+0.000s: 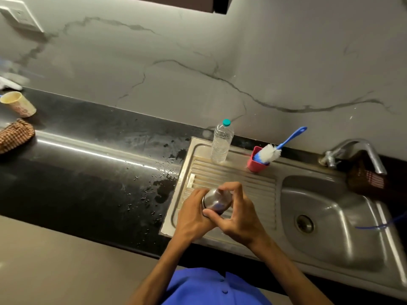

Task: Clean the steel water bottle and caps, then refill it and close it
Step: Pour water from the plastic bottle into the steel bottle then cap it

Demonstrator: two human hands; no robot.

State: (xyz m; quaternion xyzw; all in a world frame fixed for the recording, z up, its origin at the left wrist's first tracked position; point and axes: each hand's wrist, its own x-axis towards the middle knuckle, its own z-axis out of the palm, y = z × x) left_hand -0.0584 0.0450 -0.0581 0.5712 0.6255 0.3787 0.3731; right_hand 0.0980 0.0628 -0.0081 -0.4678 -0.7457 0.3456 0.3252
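Observation:
The steel water bottle [217, 200] stands on the ribbed draining board [253, 186] of the steel sink, seen from above, with only its rounded top showing. My left hand [193, 216] grips its left side. My right hand [239, 213] curls over its top and right side, fingertips on the cap end. The bottle's body is hidden under both hands. Whether the cap is on tight cannot be told.
A clear plastic bottle [221, 143] with a teal cap stands at the board's back. A pink cup [255, 162] holds a blue-handled bottle brush [272, 151]. The basin [326, 221] and tap [361, 150] lie right. Water drops spot the black counter [88, 172]. A beige cup [18, 104] and checked cloth [14, 135] sit far left.

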